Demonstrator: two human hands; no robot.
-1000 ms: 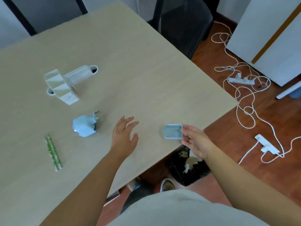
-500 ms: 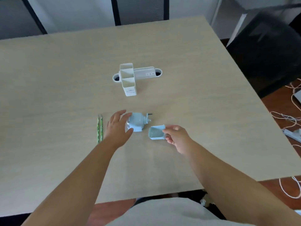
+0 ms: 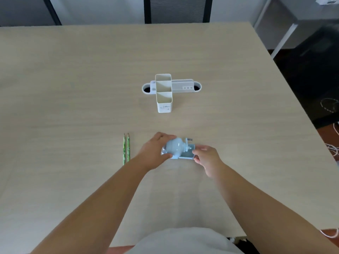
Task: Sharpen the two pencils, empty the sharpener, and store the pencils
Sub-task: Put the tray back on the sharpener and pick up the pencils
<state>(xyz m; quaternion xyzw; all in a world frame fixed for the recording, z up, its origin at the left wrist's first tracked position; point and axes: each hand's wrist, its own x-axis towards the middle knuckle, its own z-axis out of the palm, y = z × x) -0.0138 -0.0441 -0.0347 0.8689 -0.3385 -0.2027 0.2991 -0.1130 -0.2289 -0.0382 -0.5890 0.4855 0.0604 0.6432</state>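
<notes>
A pale blue crank sharpener (image 3: 175,148) lies on the wooden table (image 3: 73,88), and my left hand (image 3: 153,151) grips its left side. My right hand (image 3: 207,158) holds the sharpener's small blue shavings drawer (image 3: 186,155) against the sharpener's right lower side, partly slid in. Two green pencils (image 3: 126,149) lie side by side left of my left hand, points facing away from me. A white pencil holder (image 3: 164,96) with open compartments stands further back, in the middle of the table.
A low white tray (image 3: 183,87) with round end holes lies behind the pencil holder. A dark chair (image 3: 319,57) sits off the table's right edge, with white cables (image 3: 333,149) on the floor. Another chair back (image 3: 177,10) stands beyond the far edge.
My right hand brought the drawer from the table's right edge over to the sharpener. My left hand closed on the sharpener body. The view turned back to face the table squarely.
</notes>
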